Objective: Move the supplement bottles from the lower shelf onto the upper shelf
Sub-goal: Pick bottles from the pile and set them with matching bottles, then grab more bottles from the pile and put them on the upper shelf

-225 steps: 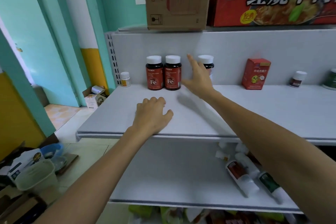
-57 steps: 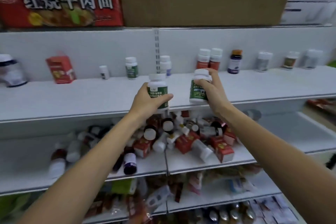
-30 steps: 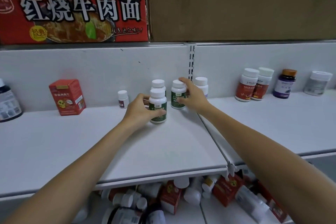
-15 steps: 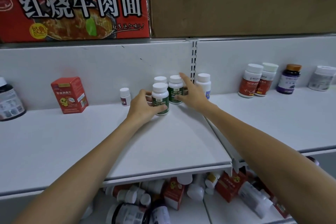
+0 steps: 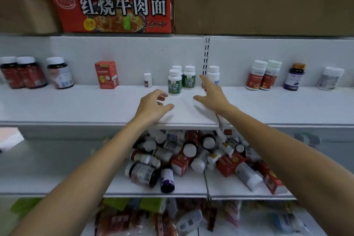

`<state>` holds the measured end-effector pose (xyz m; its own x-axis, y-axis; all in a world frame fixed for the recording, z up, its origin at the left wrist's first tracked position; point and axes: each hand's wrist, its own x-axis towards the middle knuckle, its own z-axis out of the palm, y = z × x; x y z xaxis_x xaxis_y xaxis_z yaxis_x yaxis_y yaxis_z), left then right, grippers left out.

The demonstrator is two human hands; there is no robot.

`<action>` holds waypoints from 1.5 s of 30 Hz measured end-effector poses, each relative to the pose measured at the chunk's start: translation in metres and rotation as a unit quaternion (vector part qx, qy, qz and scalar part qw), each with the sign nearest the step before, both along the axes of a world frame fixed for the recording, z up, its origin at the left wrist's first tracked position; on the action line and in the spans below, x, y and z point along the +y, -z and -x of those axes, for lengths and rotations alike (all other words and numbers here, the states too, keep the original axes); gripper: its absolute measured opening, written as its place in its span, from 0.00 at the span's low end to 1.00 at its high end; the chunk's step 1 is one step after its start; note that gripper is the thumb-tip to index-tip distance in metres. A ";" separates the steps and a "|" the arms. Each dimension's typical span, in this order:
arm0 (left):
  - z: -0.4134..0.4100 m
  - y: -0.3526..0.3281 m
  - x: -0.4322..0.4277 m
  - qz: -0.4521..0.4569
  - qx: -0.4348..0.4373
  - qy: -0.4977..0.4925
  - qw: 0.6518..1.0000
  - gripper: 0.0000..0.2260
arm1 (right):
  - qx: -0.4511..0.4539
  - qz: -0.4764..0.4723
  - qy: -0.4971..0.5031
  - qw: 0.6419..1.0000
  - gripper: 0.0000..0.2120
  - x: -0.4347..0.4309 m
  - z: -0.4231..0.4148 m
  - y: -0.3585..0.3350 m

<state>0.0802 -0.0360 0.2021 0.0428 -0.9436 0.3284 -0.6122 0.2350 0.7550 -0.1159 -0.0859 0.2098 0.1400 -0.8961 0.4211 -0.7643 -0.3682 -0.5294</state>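
2 hands: my left hand (image 5: 153, 104) and right hand (image 5: 211, 93) are both spread open, nothing in either, hovering over the upper shelf (image 5: 76, 105)
head view, up top: green-label bottles (image 5: 182, 80) stand upright just beyond my fingertips, not touching
head view, down low: the pile of supplement bottles (image 5: 191, 155) lies on the lower shelf (image 5: 57, 182), straight below my hands, mostly tipped on their sides, axes every which way
nearer hand: honestly about even, pile sits between both forearms
next, I reckon: drop both hands down and grab

Shop: white retail shelving (image 5: 76, 105) stocked with supplement bottles (image 5: 174, 84), noodle carton (image 5: 115, 9) above.
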 end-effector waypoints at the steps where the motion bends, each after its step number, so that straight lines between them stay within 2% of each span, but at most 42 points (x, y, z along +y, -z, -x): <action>1: 0.002 0.004 0.013 0.000 0.006 -0.007 1.000 0.14 | 0.006 -0.004 -0.007 1.000 0.35 0.013 0.002 0.002; 4: 0.005 0.018 0.054 0.016 0.016 -0.035 0.999 0.12 | 0.006 -0.011 -0.020 1.000 0.34 0.048 0.008 0.013; 7: 0.003 0.034 0.095 0.021 0.011 -0.050 0.998 0.11 | -0.015 0.020 -0.033 0.999 0.31 0.079 0.007 0.028; 10: -0.002 0.052 0.129 -0.009 -0.019 -0.057 0.998 0.13 | -0.034 0.061 -0.049 0.996 0.27 0.107 0.000 0.039; 13: -0.008 0.068 0.154 -0.031 -0.023 -0.070 0.997 0.13 | -0.017 0.080 -0.071 0.994 0.24 0.129 -0.009 0.052; 17: -0.018 0.086 0.179 -0.052 -0.032 -0.091 0.994 0.14 | 0.012 0.054 -0.090 0.994 0.24 0.147 -0.017 0.075; 23: -0.036 0.102 0.195 -0.070 -0.034 -0.113 0.991 0.14 | 0.018 -0.043 -0.077 0.996 0.24 0.150 -0.030 0.108; 31: -0.080 0.132 0.179 -0.090 -0.024 -0.132 0.987 0.14 | 0.027 -0.116 -0.084 0.989 0.23 0.120 -0.079 0.140; 35: -0.116 0.149 0.148 -0.102 -0.025 -0.130 0.986 0.14 | 0.034 -0.136 -0.086 0.986 0.19 0.092 -0.114 0.160; 41: -0.181 0.181 0.088 -0.140 -0.027 -0.136 0.980 0.12 | 0.023 -0.198 -0.042 0.979 0.18 0.042 -0.160 0.195; 45: -0.223 0.199 0.059 -0.159 -0.037 -0.153 0.975 0.11 | 0.042 -0.227 -0.015 0.973 0.24 0.015 -0.183 0.207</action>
<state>0.3037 0.0229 0.0035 0.3250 -0.9451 0.0338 -0.6723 -0.2058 0.7111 0.0668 -0.0706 0.0026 0.1848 -0.9823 -0.0305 -0.8042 -0.1333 -0.5792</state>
